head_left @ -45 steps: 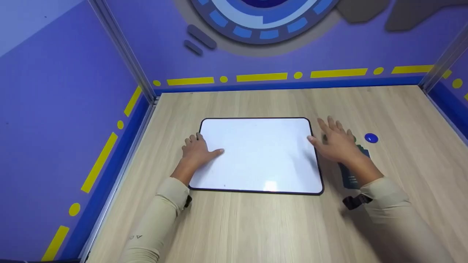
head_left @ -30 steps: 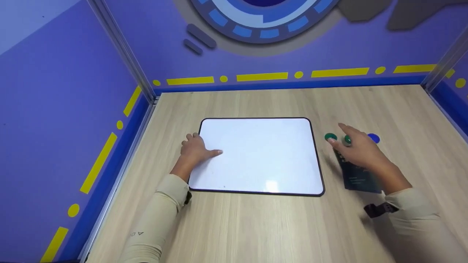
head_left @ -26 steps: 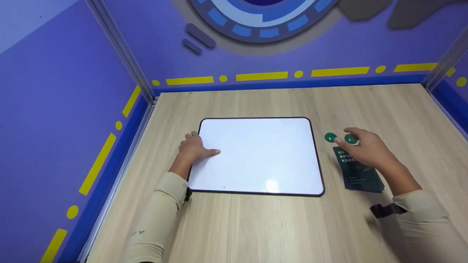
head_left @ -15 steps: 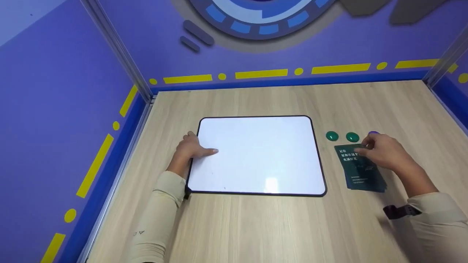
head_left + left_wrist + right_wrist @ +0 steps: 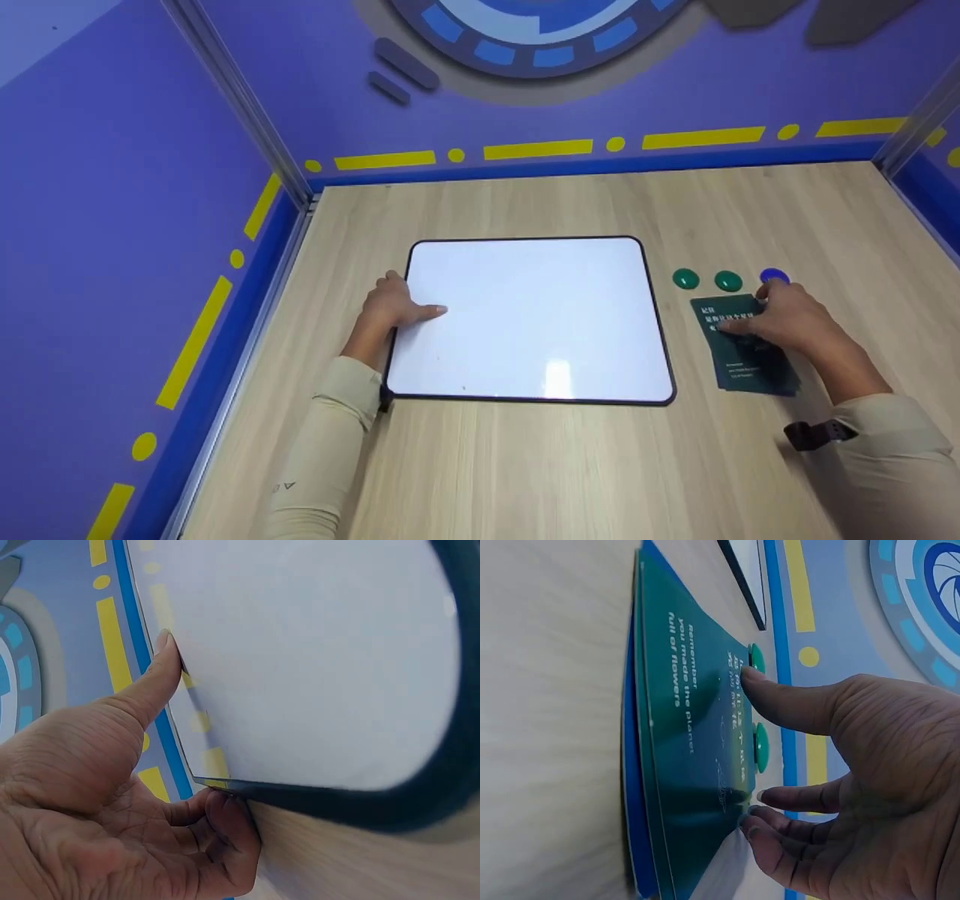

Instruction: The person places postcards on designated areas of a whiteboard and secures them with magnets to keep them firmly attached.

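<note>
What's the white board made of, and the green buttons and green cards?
The white board looks like hard plastic or coated metal, glossy because it shows a bright glare. The green buttons seem to be smooth, shiny plastic, maybe glass: they catch small highlights. The green cards are probably stiff paper with a slight sheen; they have thin edges and printed words.

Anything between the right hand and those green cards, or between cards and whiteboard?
Nothing visible blocks either: the right hand is at the cards, and only bare tabletop separates them from the whiteboard. The green discs lie past the cards' far edge.
</note>
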### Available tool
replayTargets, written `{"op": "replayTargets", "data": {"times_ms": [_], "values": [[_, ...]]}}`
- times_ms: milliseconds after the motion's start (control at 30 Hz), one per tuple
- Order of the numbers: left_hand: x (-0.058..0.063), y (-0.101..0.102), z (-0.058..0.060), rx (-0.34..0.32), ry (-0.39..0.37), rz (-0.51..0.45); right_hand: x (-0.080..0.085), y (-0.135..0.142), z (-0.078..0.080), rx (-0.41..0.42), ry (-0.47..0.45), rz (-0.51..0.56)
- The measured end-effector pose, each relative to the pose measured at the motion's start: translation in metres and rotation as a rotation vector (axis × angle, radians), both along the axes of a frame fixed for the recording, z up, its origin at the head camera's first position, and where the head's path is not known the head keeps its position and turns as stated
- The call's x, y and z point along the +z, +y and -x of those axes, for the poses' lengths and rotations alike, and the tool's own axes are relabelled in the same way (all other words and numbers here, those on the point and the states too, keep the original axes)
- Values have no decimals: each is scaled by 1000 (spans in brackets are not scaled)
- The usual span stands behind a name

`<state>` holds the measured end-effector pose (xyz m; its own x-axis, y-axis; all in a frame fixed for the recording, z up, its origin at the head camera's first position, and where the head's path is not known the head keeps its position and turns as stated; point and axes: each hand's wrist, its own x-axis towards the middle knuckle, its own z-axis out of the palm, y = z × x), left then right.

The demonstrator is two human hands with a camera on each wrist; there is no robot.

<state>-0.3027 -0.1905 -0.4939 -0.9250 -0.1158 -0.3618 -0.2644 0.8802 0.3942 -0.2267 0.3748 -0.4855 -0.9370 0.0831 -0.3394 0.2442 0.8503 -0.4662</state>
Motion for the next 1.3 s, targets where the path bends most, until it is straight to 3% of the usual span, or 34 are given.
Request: {"op": "replayTargets", "data": {"times_ms": [267,733,967,1300], "values": [[3,0,1,-9,-2,-22,-8,2,9,-5,18,-16],[3,-2,5,-29,-25,-15,-12,20,26,59,-99,76],[-2,1,11,-42,-44,-26,-12,29,23,39,-95,99],[4,-7,10,-32,-100,-35,-16,23,23,11,-127,140]]}}
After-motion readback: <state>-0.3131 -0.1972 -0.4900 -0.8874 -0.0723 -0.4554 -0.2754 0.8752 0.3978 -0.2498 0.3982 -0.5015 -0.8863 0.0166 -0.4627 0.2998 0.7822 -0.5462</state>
